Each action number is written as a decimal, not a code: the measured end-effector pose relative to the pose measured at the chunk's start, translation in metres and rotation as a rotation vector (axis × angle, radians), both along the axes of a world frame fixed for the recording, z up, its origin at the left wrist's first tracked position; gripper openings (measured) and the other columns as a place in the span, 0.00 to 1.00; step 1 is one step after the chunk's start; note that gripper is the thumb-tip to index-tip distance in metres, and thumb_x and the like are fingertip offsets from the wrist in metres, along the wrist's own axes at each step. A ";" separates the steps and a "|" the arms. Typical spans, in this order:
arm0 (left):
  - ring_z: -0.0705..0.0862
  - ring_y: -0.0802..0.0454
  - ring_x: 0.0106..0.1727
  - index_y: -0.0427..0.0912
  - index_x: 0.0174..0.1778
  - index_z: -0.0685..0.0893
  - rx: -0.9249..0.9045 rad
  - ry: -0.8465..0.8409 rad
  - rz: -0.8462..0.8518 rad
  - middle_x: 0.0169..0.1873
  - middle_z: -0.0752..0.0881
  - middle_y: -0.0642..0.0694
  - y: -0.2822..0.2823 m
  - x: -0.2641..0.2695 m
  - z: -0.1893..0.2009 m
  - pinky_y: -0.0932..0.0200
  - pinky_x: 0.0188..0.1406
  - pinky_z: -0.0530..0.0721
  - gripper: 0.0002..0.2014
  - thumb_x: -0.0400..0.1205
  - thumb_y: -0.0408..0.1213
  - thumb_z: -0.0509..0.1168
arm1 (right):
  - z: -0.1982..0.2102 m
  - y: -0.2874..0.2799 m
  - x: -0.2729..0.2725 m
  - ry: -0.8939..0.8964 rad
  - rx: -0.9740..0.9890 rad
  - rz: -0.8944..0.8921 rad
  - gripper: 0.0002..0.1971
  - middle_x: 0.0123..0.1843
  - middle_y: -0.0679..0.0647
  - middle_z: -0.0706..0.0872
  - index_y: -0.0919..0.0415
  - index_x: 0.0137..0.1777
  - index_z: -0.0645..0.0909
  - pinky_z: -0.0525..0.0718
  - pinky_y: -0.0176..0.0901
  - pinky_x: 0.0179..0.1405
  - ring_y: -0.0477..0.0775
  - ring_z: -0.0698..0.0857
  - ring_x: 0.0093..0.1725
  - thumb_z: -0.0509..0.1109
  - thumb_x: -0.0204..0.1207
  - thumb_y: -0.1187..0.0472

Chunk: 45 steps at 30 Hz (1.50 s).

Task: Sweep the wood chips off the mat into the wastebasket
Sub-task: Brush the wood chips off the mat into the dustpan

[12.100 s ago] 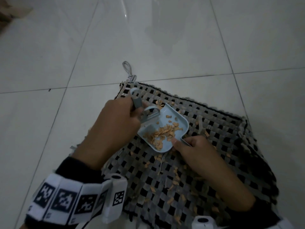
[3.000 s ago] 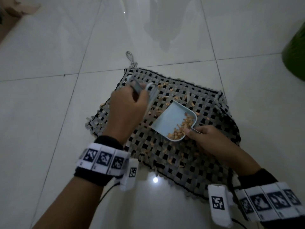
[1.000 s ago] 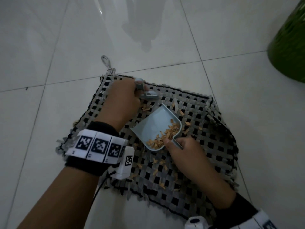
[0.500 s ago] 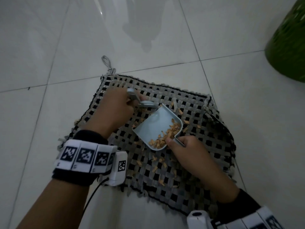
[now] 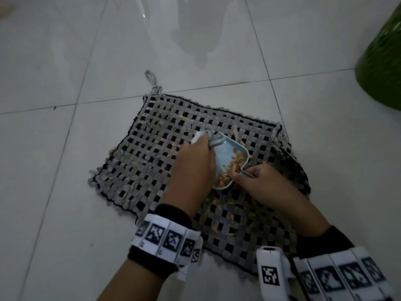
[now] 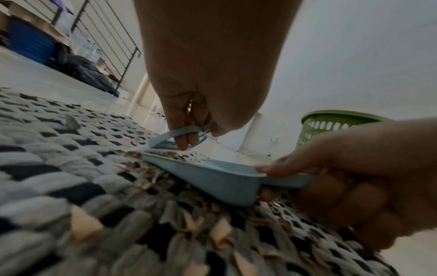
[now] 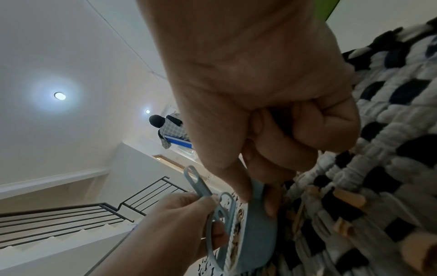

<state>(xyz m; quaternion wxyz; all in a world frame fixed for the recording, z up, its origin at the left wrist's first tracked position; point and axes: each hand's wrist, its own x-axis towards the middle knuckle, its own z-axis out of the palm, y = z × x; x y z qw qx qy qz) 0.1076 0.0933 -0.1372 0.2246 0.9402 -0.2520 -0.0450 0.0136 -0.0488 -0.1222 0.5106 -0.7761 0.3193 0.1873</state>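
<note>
A grey and black woven mat [image 5: 152, 153] lies on the tiled floor, with tan wood chips [image 5: 217, 206] scattered over its near part. My right hand [image 5: 255, 179] grips the handle of a light blue dustpan [image 5: 227, 152] that rests tilted on the mat and holds a heap of chips [image 5: 233, 167]. My left hand [image 5: 193, 164] grips a small blue hand brush [image 5: 213, 142] at the pan's left edge and covers part of the pan. In the left wrist view, fingers [image 6: 185, 142] pass through the brush's loop above the dustpan [image 6: 212, 175]. The green wastebasket [image 5: 382, 68] stands to the right.
Glossy white floor tiles [image 5: 86, 61] surround the mat on all sides. A hanging loop [image 5: 150, 78] sticks out at the mat's far corner. The left wrist view shows stair railings [image 6: 106, 37] and dark bags [image 6: 82, 71] further off, and the wastebasket [image 6: 335, 125] beyond the pan.
My left hand has drawn the brush from the mat's far side back to the dustpan's left edge. The right hand still holds the pan, which now sits a little further right.
</note>
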 end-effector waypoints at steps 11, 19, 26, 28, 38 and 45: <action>0.77 0.49 0.32 0.38 0.68 0.80 -0.050 -0.089 -0.006 0.33 0.81 0.48 -0.001 -0.012 0.019 0.57 0.27 0.73 0.14 0.91 0.38 0.55 | 0.000 -0.009 -0.002 0.025 0.038 0.009 0.24 0.27 0.52 0.80 0.65 0.45 0.90 0.70 0.37 0.26 0.45 0.75 0.21 0.70 0.77 0.41; 0.73 0.48 0.21 0.37 0.44 0.83 -0.273 -0.077 0.002 0.22 0.77 0.46 0.019 0.005 0.035 0.62 0.16 0.65 0.19 0.92 0.45 0.54 | -0.003 -0.008 -0.006 0.011 0.089 -0.033 0.21 0.16 0.43 0.73 0.63 0.45 0.90 0.67 0.32 0.20 0.39 0.70 0.15 0.70 0.78 0.42; 0.66 0.56 0.21 0.36 0.54 0.83 -0.098 -0.086 -0.065 0.22 0.71 0.54 0.021 0.021 0.016 0.60 0.22 0.60 0.16 0.93 0.42 0.54 | 0.000 -0.006 -0.006 0.023 0.107 -0.052 0.22 0.13 0.43 0.69 0.66 0.46 0.89 0.64 0.28 0.13 0.41 0.67 0.12 0.70 0.79 0.44; 0.70 0.58 0.23 0.38 0.59 0.83 -0.104 -0.046 -0.135 0.24 0.72 0.56 0.017 0.006 0.015 0.62 0.22 0.64 0.15 0.93 0.42 0.53 | 0.000 -0.006 -0.006 0.019 0.098 -0.043 0.24 0.18 0.47 0.69 0.68 0.46 0.89 0.63 0.29 0.13 0.43 0.66 0.13 0.70 0.79 0.43; 0.65 0.55 0.21 0.41 0.52 0.85 -0.205 -0.018 -0.018 0.22 0.73 0.49 0.020 0.012 0.019 0.60 0.22 0.62 0.17 0.93 0.46 0.54 | -0.001 -0.006 -0.008 0.021 0.062 -0.034 0.27 0.28 0.56 0.75 0.72 0.49 0.87 0.66 0.32 0.18 0.50 0.73 0.25 0.70 0.79 0.43; 0.83 0.43 0.29 0.44 0.60 0.87 -0.327 0.161 -0.083 0.30 0.85 0.41 0.019 -0.001 0.027 0.43 0.25 0.81 0.18 0.91 0.49 0.55 | -0.005 -0.012 -0.008 0.024 0.112 -0.031 0.22 0.17 0.43 0.74 0.61 0.44 0.90 0.68 0.32 0.20 0.39 0.71 0.14 0.70 0.77 0.40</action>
